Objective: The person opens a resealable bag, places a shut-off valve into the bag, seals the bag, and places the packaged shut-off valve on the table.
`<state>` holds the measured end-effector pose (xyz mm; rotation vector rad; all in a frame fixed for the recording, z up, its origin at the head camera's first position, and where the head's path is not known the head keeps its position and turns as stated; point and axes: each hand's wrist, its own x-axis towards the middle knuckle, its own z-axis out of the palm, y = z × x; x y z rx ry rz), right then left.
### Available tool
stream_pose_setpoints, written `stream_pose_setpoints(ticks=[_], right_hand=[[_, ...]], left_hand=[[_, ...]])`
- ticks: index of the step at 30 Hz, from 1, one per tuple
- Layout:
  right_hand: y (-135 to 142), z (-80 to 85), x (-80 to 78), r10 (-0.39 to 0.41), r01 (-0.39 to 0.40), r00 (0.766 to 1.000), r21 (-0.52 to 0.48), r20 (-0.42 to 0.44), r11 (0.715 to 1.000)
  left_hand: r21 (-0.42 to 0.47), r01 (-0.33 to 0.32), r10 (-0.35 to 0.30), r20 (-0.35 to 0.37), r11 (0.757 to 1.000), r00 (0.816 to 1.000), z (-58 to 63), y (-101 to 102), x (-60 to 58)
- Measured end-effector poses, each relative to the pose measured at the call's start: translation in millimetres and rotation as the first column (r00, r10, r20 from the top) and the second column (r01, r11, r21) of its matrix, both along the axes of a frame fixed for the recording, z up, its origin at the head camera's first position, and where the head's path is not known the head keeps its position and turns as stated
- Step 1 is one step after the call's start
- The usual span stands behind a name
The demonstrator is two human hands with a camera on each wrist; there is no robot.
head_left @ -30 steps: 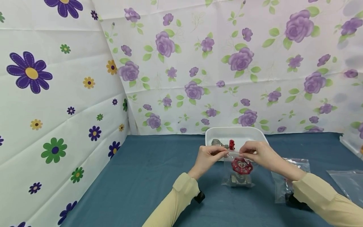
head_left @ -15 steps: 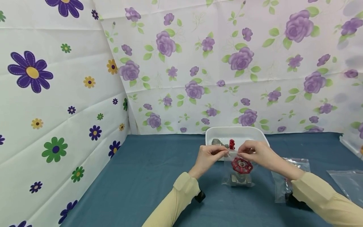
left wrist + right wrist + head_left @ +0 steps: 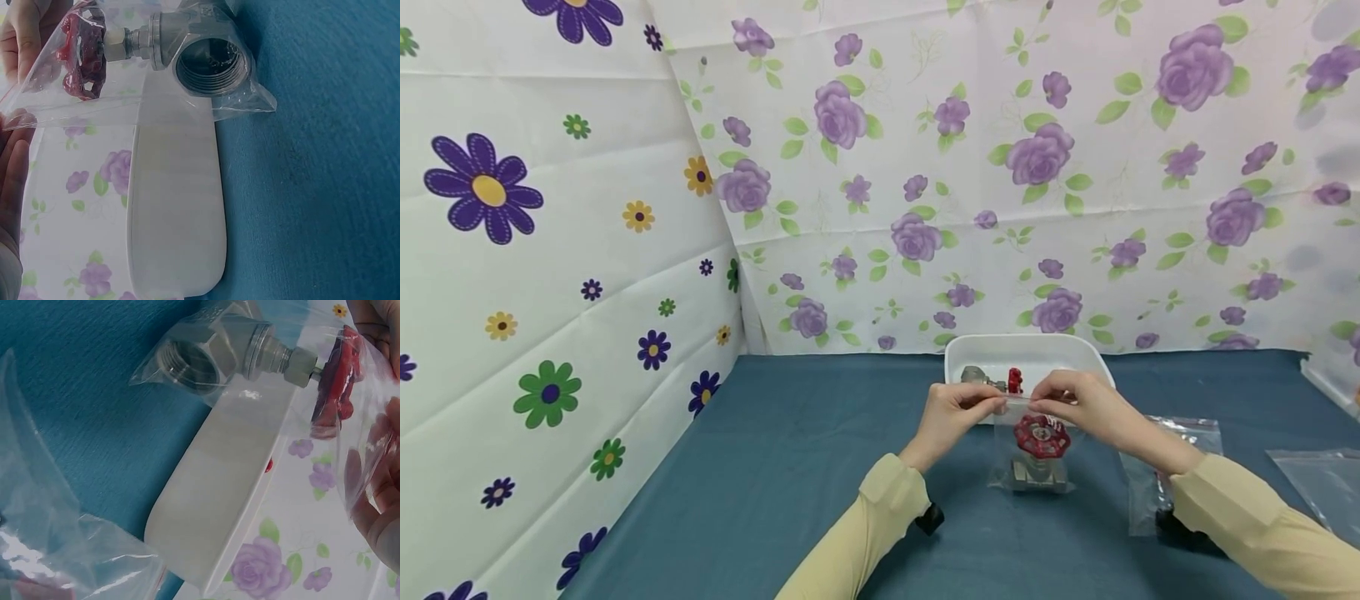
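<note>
A clear zip bag (image 3: 1004, 446) hangs upright between my hands, its top edge pinched on both sides. Inside it is a gate valve (image 3: 199, 56) with a red handwheel (image 3: 1042, 435) uppermost and a threaded metal body (image 3: 206, 359) at the bottom. My left hand (image 3: 953, 415) pinches the bag's top left corner between thumb and fingers. At the top right part of the edge, my right hand (image 3: 1086, 406) pinches the film the same way. In both wrist views the valve shows through the film, with its round threaded opening facing the camera.
Behind the bag stands a white tray (image 3: 977, 346) holding another valve (image 3: 1015, 381) with a red handwheel. To the right lie a filled zip bag (image 3: 1198, 433), partly under my right sleeve, and a flat clear bag (image 3: 1326, 483). A blue cloth (image 3: 820, 433) covers the table; patterned curtains stand behind and left.
My right fingers have shifted slightly left along the bag's top edge. Otherwise the hands, bag and valve keep nearly the same place.
</note>
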<state>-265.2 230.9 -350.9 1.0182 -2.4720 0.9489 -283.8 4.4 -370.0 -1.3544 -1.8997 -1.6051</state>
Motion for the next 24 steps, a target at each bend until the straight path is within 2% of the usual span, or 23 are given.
stream_pose_setpoints(ticks=[6,11,16,24], right_hand=[[8.5,-3.6,1.4,-0.033,0.033,0.998,-0.009,0.055,0.999],[9.9,-5.9,2.0,-0.058,0.059,0.998,-0.028,0.004,0.998],[7.6,-5.7,2.3,-0.084,0.083,0.996,-0.033,-0.031,0.996],[5.1,-3.5,4.7,-0.129,0.131,0.990,-0.027,0.052,0.991]], left_hand=[[-0.003,0.010,-0.009,0.031,1.000,0.999,-1.0,-0.5,0.0],[0.015,0.026,-0.027,0.040,1.000,0.999,-1.8,-1.5,-1.1],[0.007,0.008,-0.009,0.025,1.000,1.000,-1.4,-1.2,-0.9],[0.007,0.006,-0.006,0.044,1.000,0.999,-3.6,-0.9,-0.8]])
